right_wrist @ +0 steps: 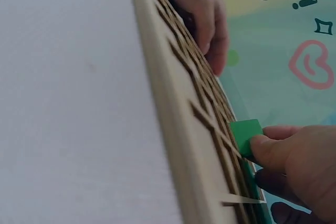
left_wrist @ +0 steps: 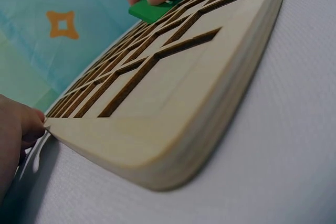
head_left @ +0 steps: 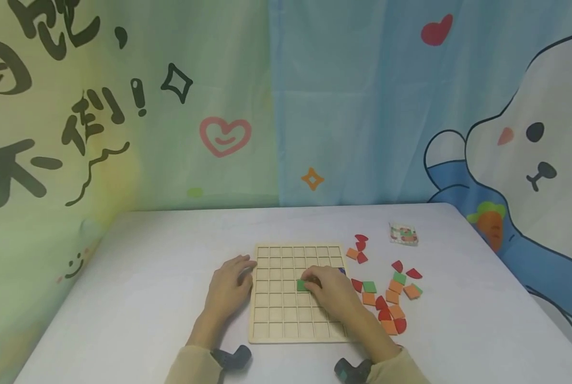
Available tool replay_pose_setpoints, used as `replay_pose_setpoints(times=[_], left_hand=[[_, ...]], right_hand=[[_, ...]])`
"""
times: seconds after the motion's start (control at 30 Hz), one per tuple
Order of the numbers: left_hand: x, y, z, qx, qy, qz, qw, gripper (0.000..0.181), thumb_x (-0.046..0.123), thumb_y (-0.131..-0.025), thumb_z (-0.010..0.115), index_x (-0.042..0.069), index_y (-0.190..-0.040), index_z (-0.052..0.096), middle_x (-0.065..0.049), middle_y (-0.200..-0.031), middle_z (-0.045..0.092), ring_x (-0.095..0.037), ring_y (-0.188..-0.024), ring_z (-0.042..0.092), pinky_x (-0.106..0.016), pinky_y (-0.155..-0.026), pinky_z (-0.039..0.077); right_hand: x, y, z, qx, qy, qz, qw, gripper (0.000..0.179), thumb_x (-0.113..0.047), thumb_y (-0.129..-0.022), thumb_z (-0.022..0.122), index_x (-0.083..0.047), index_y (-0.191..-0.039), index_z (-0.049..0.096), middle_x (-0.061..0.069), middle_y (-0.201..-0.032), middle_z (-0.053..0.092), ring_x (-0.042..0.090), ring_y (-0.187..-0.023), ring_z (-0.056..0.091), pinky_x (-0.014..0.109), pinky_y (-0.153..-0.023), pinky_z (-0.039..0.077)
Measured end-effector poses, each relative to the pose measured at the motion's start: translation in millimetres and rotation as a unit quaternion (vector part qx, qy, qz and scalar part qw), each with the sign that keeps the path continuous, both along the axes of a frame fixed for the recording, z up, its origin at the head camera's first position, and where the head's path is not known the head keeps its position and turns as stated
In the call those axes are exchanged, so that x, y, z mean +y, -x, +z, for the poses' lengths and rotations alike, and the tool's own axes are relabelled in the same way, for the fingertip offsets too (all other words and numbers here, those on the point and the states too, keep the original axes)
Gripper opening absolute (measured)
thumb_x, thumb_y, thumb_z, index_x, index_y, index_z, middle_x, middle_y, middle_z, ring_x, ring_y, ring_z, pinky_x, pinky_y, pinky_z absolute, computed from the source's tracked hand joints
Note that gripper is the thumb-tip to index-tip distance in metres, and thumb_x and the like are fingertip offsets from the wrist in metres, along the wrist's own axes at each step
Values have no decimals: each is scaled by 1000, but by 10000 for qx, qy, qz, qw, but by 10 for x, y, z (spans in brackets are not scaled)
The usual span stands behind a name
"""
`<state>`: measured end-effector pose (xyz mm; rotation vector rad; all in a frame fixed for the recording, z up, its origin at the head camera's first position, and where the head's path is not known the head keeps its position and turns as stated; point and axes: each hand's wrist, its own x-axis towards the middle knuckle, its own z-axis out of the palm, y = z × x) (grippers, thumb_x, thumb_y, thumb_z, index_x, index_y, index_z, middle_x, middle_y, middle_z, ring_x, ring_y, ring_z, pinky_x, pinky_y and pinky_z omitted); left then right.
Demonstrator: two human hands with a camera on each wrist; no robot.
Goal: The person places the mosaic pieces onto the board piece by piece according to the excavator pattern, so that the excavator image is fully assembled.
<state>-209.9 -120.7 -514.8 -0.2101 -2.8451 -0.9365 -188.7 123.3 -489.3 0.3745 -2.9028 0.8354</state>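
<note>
A wooden grid board lies flat on the white table, its square cells framed by raised strips. My right hand pinches a green square tile between thumb and fingers over the middle of the board. In the right wrist view the tile is held tilted at the grid. My left hand rests at the board's left edge, fingertips touching it. A dark blue piece shows at the board's right side, partly hidden behind my right hand.
Right of the board lie scattered orange squares, red rounded pieces and green tiles. A small clear packet with coloured print or pieces lies at the back right. A printed curtain hangs behind the table.
</note>
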Motion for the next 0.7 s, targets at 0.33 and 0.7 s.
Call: replay_pose_setpoints(times=[0.33,0.7], left_hand=[[12,-2,15,36,45,-5,10000,31,21,-92,53,20,-121,63,-2,-138,55,-24,-135,43,-55,-111,33],[9,-12,21,37,36,4,10000,31,21,-92,53,20,-121,63,-2,-138,55,-24,-135,43,-55,-111,32]], right_hand=[[-3,-8,-13,221,22,38,9997,12,-19,-83,73,-21,-94,73,-6,-98,71,15,-98,65,34,-85,55],[19,-9,-43,874,-585,384,9937,8,-20,-83,72,-23,-90,75,-11,-95,62,9,-91,62,25,-76,56]])
